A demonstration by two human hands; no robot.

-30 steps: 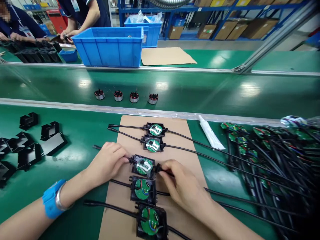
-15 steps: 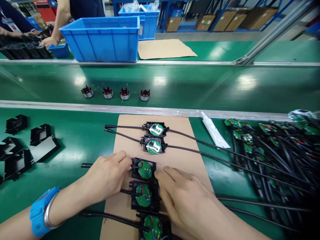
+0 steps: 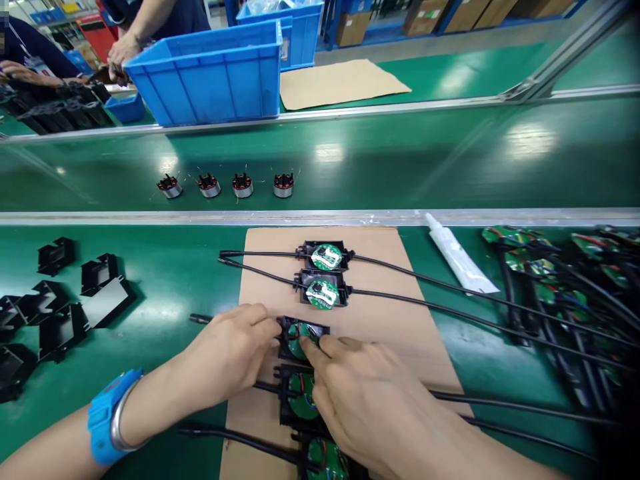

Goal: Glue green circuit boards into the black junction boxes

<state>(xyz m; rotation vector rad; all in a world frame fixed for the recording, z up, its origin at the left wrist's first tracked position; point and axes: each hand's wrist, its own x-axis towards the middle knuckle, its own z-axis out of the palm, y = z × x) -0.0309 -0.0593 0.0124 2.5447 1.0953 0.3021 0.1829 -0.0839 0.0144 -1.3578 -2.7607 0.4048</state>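
Note:
At the left end of a black plastic housing [image 3: 323, 328], my left hand [image 3: 233, 350] is closed, its fingertips on the edge where a black cable [image 3: 199, 319] runs in. My right hand [image 3: 370, 387] lies over the right side, its index fingertip on the green circuit board [image 3: 294, 332] inside and its other fingers curled. Its thumb is hidden. Toward me are two more housings with boards, one beneath my right hand, the lower one [image 3: 325, 457] cut off by the frame. Farther off, two housings [image 3: 324, 275] hold boards with white paste and cables out both ends.
Cardboard [image 3: 255, 440] lies under the housings. Empty black housings [image 3: 63, 330] sit at left. A white tube [image 3: 463, 260] and a pile of cabled boards [image 3: 570, 293] lie right. Motor stators [image 3: 243, 187] stand beyond the rail. Blue bin [image 3: 210, 83] and co-workers' hands [image 3: 123, 53] are behind.
My right index finger has moved from the housing's right edge onto its circuit board. My left hand stays at the left end. The view has shifted and tilted slightly; a co-worker's hand has lifted.

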